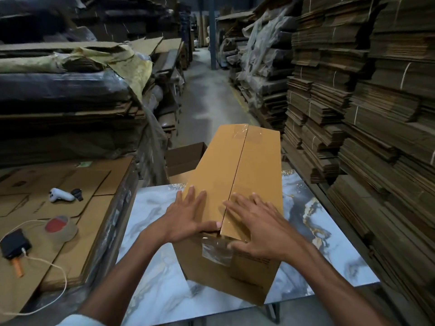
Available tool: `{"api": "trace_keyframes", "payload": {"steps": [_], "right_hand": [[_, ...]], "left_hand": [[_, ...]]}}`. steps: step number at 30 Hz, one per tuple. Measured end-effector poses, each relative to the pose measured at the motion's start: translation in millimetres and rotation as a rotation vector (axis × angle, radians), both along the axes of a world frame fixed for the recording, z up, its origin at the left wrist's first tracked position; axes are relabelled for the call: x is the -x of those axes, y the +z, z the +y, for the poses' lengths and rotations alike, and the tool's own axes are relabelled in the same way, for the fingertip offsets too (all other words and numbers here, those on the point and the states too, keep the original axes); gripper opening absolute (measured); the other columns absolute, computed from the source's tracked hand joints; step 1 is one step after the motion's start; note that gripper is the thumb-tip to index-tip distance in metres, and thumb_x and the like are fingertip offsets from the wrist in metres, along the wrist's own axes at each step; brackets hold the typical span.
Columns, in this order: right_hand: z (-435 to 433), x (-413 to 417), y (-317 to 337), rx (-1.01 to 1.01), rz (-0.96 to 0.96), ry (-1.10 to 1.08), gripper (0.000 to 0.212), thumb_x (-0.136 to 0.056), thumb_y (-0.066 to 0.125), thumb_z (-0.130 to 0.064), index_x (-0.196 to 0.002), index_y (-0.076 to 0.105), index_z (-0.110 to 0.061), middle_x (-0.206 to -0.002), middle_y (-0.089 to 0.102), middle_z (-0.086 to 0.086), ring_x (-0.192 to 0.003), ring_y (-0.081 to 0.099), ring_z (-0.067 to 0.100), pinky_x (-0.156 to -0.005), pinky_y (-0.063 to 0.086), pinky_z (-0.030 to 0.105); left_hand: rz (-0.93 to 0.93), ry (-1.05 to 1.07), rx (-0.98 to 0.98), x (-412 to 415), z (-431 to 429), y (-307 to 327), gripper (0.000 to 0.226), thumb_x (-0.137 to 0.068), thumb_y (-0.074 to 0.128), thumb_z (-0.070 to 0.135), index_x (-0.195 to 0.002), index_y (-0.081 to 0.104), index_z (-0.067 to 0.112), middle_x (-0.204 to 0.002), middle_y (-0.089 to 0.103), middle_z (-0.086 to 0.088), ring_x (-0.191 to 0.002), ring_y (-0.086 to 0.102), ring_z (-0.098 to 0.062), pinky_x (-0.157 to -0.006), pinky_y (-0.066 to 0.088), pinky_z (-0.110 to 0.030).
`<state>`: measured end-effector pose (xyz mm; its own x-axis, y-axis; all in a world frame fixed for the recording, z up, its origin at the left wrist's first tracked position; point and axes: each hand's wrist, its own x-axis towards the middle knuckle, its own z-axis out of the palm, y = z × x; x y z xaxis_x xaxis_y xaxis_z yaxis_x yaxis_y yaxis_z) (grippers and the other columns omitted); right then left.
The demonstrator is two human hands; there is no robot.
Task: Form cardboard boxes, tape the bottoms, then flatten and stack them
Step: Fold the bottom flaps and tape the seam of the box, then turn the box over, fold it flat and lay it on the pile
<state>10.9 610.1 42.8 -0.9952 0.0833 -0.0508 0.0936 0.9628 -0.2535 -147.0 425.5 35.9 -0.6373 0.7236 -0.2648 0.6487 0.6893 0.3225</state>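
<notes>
On the left, beside the worktop's left edge, a pile of flat cardboard carries a white controller, a black device on a cable and a tape roll that lies on its own, in nobody's grip. The marble-patterned worktop bears one long box, set lengthwise right of the middle and running from near the front edge to the far edge. Its two long flaps are closed on top. Clear tape runs along the seam and is folded down over the near end face, and a glossy patch of it also shows at the far end. The left hand lies flat on the left flap with its fingers spread and straight and its thumb at the near top edge by the seam; it grasps nothing. The right hand is likewise spread flat across the right flap, with its thumb down on the tape end. I judge that forming is done and the taping of this bottom is at its last step, rubbing the strip down. Flattening and stacking this box are left to do. Beyond the far edge an open carton stands, and stacks of flat cardboard fill the right side. Whether any of these belong to the job, I cannot tell.
</notes>
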Motion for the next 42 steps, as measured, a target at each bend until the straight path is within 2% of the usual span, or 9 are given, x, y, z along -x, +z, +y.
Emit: {"api": "trace_keyframes", "payload": {"steps": [6,13,18,22,27,31,35,39,42], "right_hand": [[8.3,-26.8,-14.3,0.206,0.679,-0.169,0.066,-0.096,0.039,-0.046,-0.159,0.021,-0.038,-0.165,0.029,-0.010,-0.135,0.053,0.023,-0.102,0.052,0.042],[13.6,-39.5,-29.3,0.574,1.138,-0.576,0.043,-0.104,0.030,-0.056,-0.146,0.038,-0.049,-0.101,0.061,0.011,-0.071,0.051,0.008,-0.068,0.043,0.024],[31.5,-47.9,-23.1,0.659,1.277,-0.672,0.037,-0.110,0.037,-0.033,-0.144,0.050,-0.029,-0.092,0.060,-0.012,-0.068,0.058,0.008,-0.061,0.052,0.038],[65.5,-46.5,-20.5,0.797,1.358,-0.734,0.039,-0.110,0.038,-0.034,-0.144,0.051,-0.023,-0.129,0.062,-0.005,-0.113,0.063,0.012,-0.092,0.055,0.050],[91.5,-45.0,-3.1,0.711,1.242,-0.841,0.040,-0.103,0.056,-0.015,-0.142,0.051,-0.023,-0.134,0.058,-0.004,-0.122,0.058,0.014,-0.100,0.053,0.053],[75.7,-30.3,20.7,-0.161,1.206,-0.597,0.059,-0.083,0.053,0.014,-0.137,0.055,-0.008,-0.141,0.053,0.014,-0.140,0.042,0.030,-0.112,0.037,0.057],[12.2,13.9,26.2,0.150,0.488,-0.142,0.030,-0.102,0.055,-0.019,-0.130,0.064,-0.022,-0.128,0.065,-0.001,-0.118,0.058,0.013,-0.097,0.049,0.029],[-10.9,35.3,31.9,0.673,0.132,-0.015,0.069,-0.089,0.056,-0.070,-0.150,0.039,-0.042,-0.151,0.047,-0.008,-0.131,0.052,0.018,-0.104,0.050,0.041],[-21.2,35.6,30.0,0.316,0.027,0.156,0.113,-0.084,0.078,-0.044,-0.157,-0.007,-0.045,-0.169,0.012,-0.010,-0.145,0.038,0.025,-0.108,0.047,0.043]], "left_hand": [[0.014,-0.018,0.012,2.7,-3.4,-0.7,0.142,-0.048,0.031,0.108,-0.160,-0.007,0.031,-0.169,-0.017,-0.010,-0.154,-0.012,-0.042,-0.122,-0.001,-0.058],[0.252,-0.089,-0.020,-13.7,17.0,9.5,0.102,-0.076,0.028,0.092,-0.158,0.009,0.035,-0.161,0.030,-0.011,-0.138,0.041,-0.045,-0.109,0.039,-0.054],[-0.039,0.240,-0.796,-4.3,-7.2,19.7,0.062,-0.095,0.024,0.073,-0.137,0.052,0.038,-0.088,0.073,0.002,-0.081,0.072,-0.020,-0.067,0.062,-0.041],[-0.189,0.723,-1.154,-4.5,-26.9,1.7,0.048,-0.111,0.024,0.036,-0.109,0.061,0.005,-0.093,0.072,-0.019,-0.074,0.077,-0.030,-0.057,0.063,-0.037],[-0.261,0.763,-1.166,-29.6,-22.3,-4.4,0.046,-0.111,0.028,0.034,-0.115,0.057,-0.001,-0.098,0.072,-0.024,-0.072,0.077,-0.026,-0.063,0.065,-0.041],[-0.206,0.662,-1.173,-53.8,-6.1,6.7,0.040,-0.110,0.036,0.029,-0.150,0.041,0.029,-0.111,0.068,-0.004,-0.083,0.077,-0.029,-0.070,0.064,-0.051],[-0.283,0.594,-1.148,-77.1,6.0,14.7,0.042,-0.109,0.038,0.027,-0.147,0.031,0.043,-0.111,0.068,0.004,-0.081,0.078,-0.027,-0.072,0.064,-0.053],[-0.292,0.428,-1.145,-86.7,8.9,18.2,0.037,-0.111,0.032,0.029,-0.136,0.041,0.055,-0.135,0.060,0.002,-0.093,0.076,-0.025,-0.070,0.065,-0.044],[-0.262,0.360,-1.124,-80.1,10.5,22.5,0.032,-0.110,0.032,0.039,-0.132,0.048,0.056,-0.137,0.061,0.000,-0.086,0.077,-0.017,-0.073,0.064,-0.039]]}}
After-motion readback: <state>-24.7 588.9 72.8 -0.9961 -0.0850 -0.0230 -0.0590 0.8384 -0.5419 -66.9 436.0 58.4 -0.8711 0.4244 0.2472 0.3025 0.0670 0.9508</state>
